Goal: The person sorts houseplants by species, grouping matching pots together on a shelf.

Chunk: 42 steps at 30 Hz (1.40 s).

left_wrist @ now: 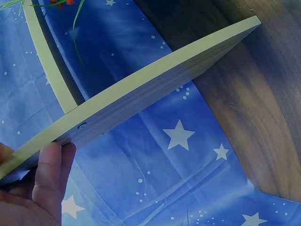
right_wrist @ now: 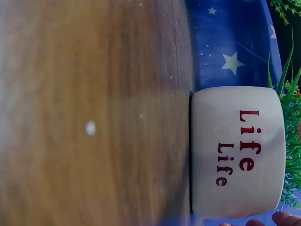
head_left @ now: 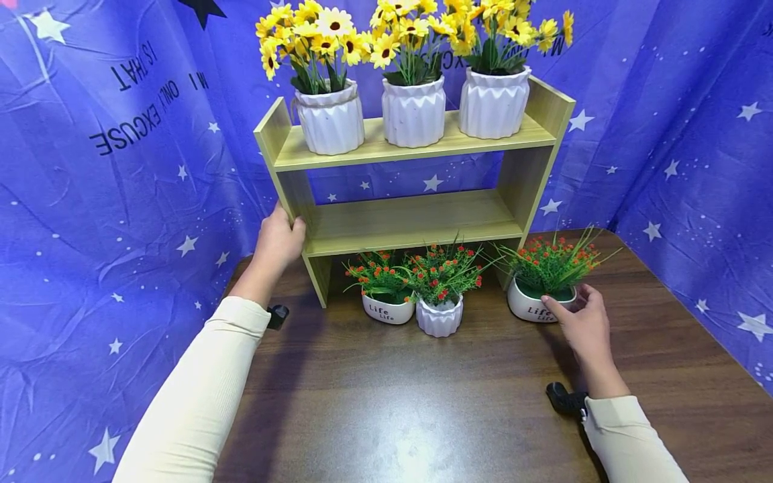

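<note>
— White pot (head_left: 534, 305) with "Life" in red letters: where does it sit against the hands?

— On the table (head_left: 423, 402), just ahead of the right hand (head_left: 581, 326), beside the right leg of the shelf (head_left: 410, 221). That hand is plainly the nearer one; its fingertips reach the pot's rim on the near right side, loosely spread, not closed round it as far as the head view shows. In the right wrist view the pot fills the frame with only fingertips at the edge.

— And the left hand (head_left: 279, 240)?

— Well apart from the pot, across the shelf. It grips the shelf's left side panel, thumb in front and fingers behind the board.

— How does the pot look?

— Squat, rounded, wider than tall, standing upright; green sprigs with small red flowers spray out above it.
</note>
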Motion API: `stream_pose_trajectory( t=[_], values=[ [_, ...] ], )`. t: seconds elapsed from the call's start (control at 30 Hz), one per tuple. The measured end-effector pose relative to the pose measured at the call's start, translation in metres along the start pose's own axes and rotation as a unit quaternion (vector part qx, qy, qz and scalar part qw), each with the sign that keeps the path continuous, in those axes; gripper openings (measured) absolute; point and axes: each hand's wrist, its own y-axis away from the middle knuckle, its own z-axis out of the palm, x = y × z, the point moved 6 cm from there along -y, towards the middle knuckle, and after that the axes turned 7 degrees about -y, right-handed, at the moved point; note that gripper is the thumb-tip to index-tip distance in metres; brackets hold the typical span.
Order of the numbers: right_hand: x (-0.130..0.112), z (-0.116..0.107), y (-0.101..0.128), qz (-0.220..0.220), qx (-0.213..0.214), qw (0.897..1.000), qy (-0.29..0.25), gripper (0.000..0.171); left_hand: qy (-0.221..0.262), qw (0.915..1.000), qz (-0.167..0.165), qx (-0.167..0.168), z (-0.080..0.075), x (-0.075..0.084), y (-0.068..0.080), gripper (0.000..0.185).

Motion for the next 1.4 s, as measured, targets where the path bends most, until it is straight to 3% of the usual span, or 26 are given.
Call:
stream_pose_trajectory(
  t=[0.83,1.4],
  values=[
    [0.012,0.017,-0.015,0.0,-0.087,0.996,-0.013,0.106,0.003,1.0,-0.001,0.004,-0.002,0.001,0.001,0.036],
    [0.014,0.012,-0.011,0.01,-0.04,0.999,0.011,0.099,-0.003,1.0,0.001,0.001,0.0,0.001,0.001,0.034]
  ],
)
